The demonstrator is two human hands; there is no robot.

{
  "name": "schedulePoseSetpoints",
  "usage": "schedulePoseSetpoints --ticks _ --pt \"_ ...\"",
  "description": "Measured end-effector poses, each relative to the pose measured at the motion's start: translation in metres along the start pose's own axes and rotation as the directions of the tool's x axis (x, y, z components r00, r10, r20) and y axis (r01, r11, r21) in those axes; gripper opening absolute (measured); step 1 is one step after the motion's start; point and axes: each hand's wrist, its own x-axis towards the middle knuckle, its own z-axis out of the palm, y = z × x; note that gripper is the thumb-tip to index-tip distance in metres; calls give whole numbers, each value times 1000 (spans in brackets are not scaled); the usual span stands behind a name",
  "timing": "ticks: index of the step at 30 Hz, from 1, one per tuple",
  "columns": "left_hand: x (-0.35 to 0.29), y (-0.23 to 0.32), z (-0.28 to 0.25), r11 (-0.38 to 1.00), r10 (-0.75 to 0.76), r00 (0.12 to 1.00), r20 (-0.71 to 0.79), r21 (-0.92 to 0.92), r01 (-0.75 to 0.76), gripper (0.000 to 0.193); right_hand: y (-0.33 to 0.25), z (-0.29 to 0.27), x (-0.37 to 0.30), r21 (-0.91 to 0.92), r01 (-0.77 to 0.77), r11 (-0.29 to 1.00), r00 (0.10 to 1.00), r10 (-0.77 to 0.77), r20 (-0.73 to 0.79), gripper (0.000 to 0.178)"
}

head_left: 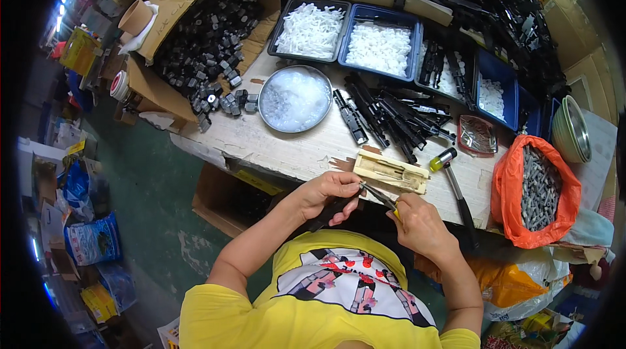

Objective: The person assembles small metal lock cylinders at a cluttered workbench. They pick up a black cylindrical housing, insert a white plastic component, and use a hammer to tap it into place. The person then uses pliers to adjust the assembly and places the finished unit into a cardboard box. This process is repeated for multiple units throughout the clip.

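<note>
My left hand (329, 194) is closed around a long black part (324, 216), whose lower end hangs below the palm in front of the yellow shirt. In my right hand (420, 224) is a yellow-handled tool (379, 196) with a slim dark metal tip; its exact kind is not clear. The tip meets the part at my left fingertips, where fingers cover the contact. Just beyond both hands lies a cream-coloured block fixture (391, 171) with a hollow along its top. A hammer (456, 189) with a yellow-and-black head rests to its right.
Black mechanisms (394, 114) are piled behind the fixture. A round metal dish (295, 99) holds a whitish, translucent mass. A cardboard box (186, 6) spills dark blocks at left; blue trays (381, 15) hold white pieces. At right stand an orange bag (507, 199) of grey parts and stacked bowls (574, 128).
</note>
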Motion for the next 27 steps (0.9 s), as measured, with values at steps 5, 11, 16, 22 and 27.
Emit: schedulePoseSetpoints --ticks 5,11,16,22,27 --pt "-16 -17 -29 969 -7 983 183 -243 52 22 -9 8 9 -46 135 990 991 -134 24 20" --pt "-87 -7 -48 963 22 938 -345 259 73 23 -17 29 28 39 218 975 970 -211 -124 23" --pt "-148 -16 -79 -87 796 467 -385 691 718 30 33 16 5 2 -159 987 853 138 -503 20" --pt "-99 69 -85 46 969 197 -151 888 458 19 113 7 -28 -123 -547 828 693 365 -622 21" --pt "-59 100 -115 -122 980 198 15 831 543 27 135 1 -37 -141 -662 736 617 428 -660 24"
